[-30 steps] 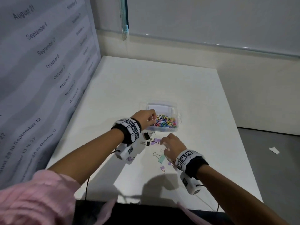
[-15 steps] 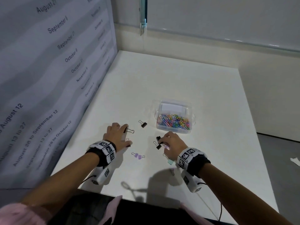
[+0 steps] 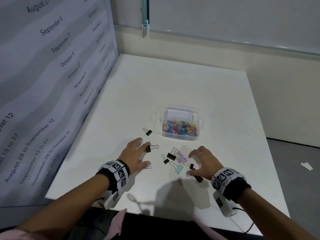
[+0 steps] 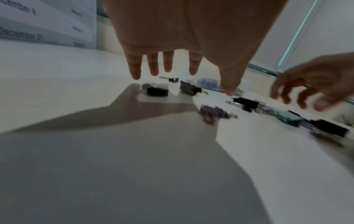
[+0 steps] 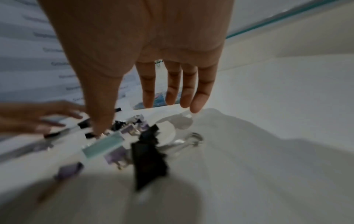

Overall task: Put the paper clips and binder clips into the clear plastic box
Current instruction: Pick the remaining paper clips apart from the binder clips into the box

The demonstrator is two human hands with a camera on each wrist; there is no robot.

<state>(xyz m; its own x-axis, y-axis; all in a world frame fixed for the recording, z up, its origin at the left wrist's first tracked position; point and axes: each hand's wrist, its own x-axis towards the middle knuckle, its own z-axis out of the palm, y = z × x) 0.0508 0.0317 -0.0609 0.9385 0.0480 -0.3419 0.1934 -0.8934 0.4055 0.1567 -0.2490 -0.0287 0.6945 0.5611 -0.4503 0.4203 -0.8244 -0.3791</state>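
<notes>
The clear plastic box (image 3: 198,125) stands mid-table with several coloured paper clips (image 3: 180,130) inside. Before it lie scattered binder clips: black ones (image 3: 171,156), purple ones (image 3: 181,157), a mint one (image 3: 179,169) and a lone black one (image 3: 148,132) further left. My left hand (image 3: 136,155) hovers flat with spread straight fingers, a black clip (image 3: 148,148) at its fingertips and a purple clip (image 3: 148,167) by its thumb. My right hand (image 3: 202,160) hovers with spread fingers over the right side of the pile, a black clip (image 3: 198,177) beneath it. Neither hand holds anything in the wrist views.
A calendar panel (image 3: 52,80) walls the table's left side, and a wall runs behind. The white table (image 3: 173,87) extends far beyond the box. A paper scrap (image 3: 306,166) lies on the floor at right. Cables hang near the front edge.
Both hands have opened and spread. The left hand came back from the box to the table's left, then moved toward the clips. The right hand let go and slid right, uncovering the pile.
</notes>
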